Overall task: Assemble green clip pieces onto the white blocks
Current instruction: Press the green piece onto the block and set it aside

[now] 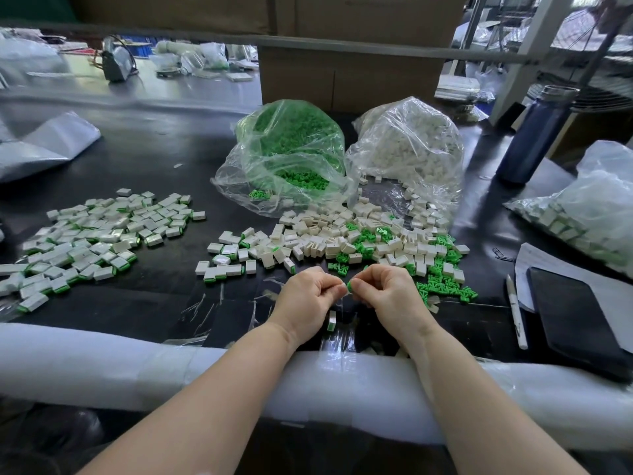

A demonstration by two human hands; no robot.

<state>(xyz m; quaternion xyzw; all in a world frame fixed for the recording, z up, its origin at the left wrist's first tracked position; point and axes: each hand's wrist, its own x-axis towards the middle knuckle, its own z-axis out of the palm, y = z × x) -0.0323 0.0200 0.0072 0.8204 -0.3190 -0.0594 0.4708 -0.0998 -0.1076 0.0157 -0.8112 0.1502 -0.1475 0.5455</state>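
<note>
My left hand (307, 296) and my right hand (390, 293) meet fingertip to fingertip just above the black table (144, 159). My right hand pinches a green clip piece (350, 286). My left hand pinches a white block (341, 287) against it, mostly hidden by the fingers. A finished block (331, 321) lies under my left palm. Loose white blocks (329, 234) and green clips (442, 286) are scattered beyond my hands. Finished blocks with green ends (92, 234) are piled on the left.
An open bag of green clips (291, 149) and a bag of white blocks (411, 142) stand behind the pile. A blue bottle (534, 135), another bag (589, 207), a dark tablet (575, 310) and a pen (517, 313) lie right. White foam padding (102, 365) lines the near edge.
</note>
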